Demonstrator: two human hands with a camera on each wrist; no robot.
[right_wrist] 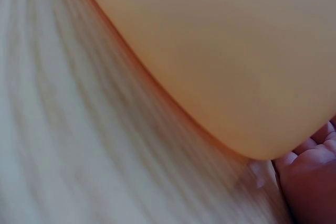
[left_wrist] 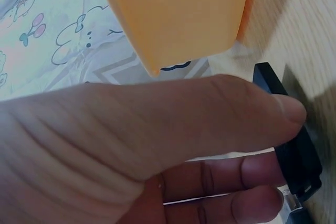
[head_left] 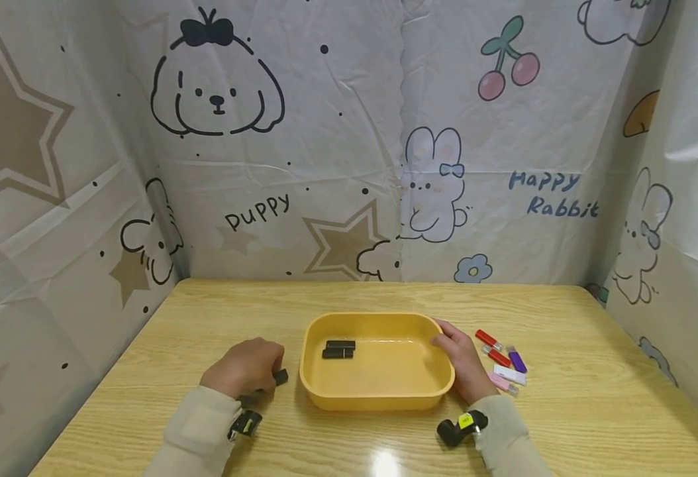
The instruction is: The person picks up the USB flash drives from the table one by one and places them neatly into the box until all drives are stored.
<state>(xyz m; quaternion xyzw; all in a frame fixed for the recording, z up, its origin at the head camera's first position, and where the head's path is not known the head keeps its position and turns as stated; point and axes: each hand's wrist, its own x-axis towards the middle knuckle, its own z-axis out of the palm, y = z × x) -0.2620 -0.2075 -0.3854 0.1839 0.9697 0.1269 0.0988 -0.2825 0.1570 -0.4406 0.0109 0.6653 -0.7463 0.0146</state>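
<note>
Partly hidden: black stick (left_wrist: 299,162), pinched in left hand (head_left: 246,366), near tray (head_left: 379,402).

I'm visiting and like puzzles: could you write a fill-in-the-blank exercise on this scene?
The left hand pinches a small rectangular USB stick coloured ____.
The rounded yellow plastic tray holds ____ such sticks.
Of the tray's left and right sides, the right hand holds the ____ one.

Missing words: black; two; right.

USB sticks (head_left: 498,358) right of tray (head_left: 385,377)
</note>
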